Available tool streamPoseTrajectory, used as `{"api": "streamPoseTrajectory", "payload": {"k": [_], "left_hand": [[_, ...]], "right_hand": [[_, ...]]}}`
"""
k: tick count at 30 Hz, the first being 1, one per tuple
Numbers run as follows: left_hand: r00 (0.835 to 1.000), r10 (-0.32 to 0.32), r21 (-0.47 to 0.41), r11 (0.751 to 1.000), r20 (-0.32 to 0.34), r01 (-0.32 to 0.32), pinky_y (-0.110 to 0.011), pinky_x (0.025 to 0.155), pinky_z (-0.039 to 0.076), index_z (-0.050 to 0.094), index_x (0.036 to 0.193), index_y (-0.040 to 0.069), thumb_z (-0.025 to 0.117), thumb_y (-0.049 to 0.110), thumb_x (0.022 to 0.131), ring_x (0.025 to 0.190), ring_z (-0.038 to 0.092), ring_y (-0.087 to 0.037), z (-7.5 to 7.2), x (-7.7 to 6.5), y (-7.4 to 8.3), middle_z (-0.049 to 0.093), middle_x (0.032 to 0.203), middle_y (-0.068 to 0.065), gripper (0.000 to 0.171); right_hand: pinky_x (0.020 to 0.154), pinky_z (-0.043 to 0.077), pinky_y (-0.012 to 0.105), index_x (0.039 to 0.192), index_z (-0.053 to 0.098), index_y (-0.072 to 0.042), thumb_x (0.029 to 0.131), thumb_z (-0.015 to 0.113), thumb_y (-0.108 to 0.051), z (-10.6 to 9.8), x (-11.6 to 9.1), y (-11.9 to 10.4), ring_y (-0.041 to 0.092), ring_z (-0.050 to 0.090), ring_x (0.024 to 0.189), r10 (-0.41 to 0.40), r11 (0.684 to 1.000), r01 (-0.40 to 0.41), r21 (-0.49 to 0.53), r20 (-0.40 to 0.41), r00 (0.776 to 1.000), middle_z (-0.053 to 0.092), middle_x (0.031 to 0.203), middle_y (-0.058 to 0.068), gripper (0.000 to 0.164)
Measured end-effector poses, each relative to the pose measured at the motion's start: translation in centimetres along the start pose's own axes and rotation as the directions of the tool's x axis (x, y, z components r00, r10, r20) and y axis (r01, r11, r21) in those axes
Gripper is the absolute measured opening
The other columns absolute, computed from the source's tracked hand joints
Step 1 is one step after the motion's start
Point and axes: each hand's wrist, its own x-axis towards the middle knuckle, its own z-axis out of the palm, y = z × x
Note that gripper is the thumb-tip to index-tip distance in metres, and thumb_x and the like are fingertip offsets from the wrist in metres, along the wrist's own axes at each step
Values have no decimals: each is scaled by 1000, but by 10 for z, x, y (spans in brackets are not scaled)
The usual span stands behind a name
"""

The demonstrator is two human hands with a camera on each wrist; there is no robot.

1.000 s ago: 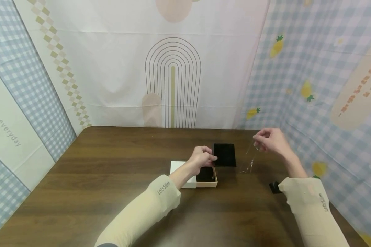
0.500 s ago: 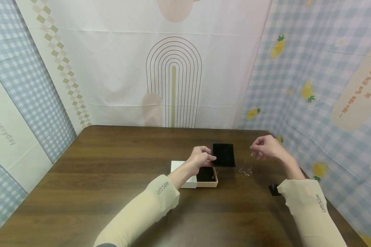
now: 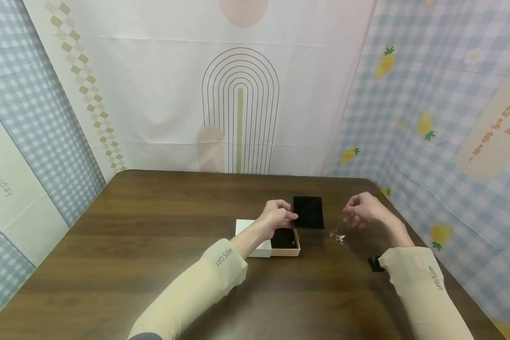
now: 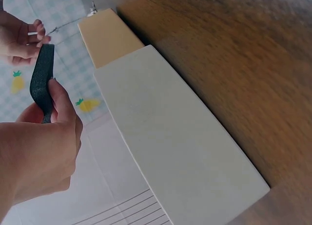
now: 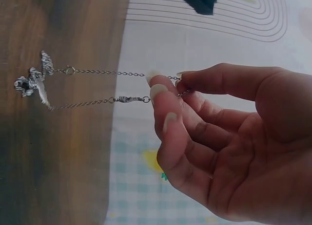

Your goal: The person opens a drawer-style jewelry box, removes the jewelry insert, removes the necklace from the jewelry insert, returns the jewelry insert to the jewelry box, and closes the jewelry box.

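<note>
In the head view my left hand (image 3: 275, 218) pinches the edge of a flat black square pad (image 3: 308, 212), thumb on its near side. The left wrist view shows this pad (image 4: 43, 79) edge-on and slightly bent. To the right, my right hand (image 3: 365, 208) pinches a silver chain with charms (image 3: 339, 237) that hangs below the fingers. Seen from the right wrist, the chain (image 5: 97, 72) runs from thumb and fingertips (image 5: 156, 91) to a cluster of charms (image 5: 31, 83). Under my left forearm a white box sleeve (image 3: 243, 226) stands with its tan drawer (image 3: 285, 253) partly out.
Inside the drawer lies a black lining (image 3: 283, 239) with a small shiny spot near its right edge. A small black object (image 3: 376, 264) is on the brown wooden table (image 3: 153, 226) beside my right sleeve. Patterned cloths (image 3: 165, 94) hang behind and at both sides.
My right hand has come down and slightly towards me, lowering the chain, whose charms now hang close to the table. The left hand and the black pad have barely moved.
</note>
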Motion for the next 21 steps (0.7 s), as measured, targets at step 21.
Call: {"api": "streamPoseTrajectory", "payload": {"k": [21], "left_hand": [[1000, -11, -7, 1000, 9, 11, -36, 82, 59, 52, 93, 0, 64, -10, 84, 67, 61, -13, -1, 1, 1, 56, 82, -6, 18]], "right_hand": [[51, 54, 32, 96, 68, 8, 94, 54, -7, 20, 10, 12, 14, 62, 53, 11, 999, -10, -35, 19, 1000, 71, 80, 16, 21]]}}
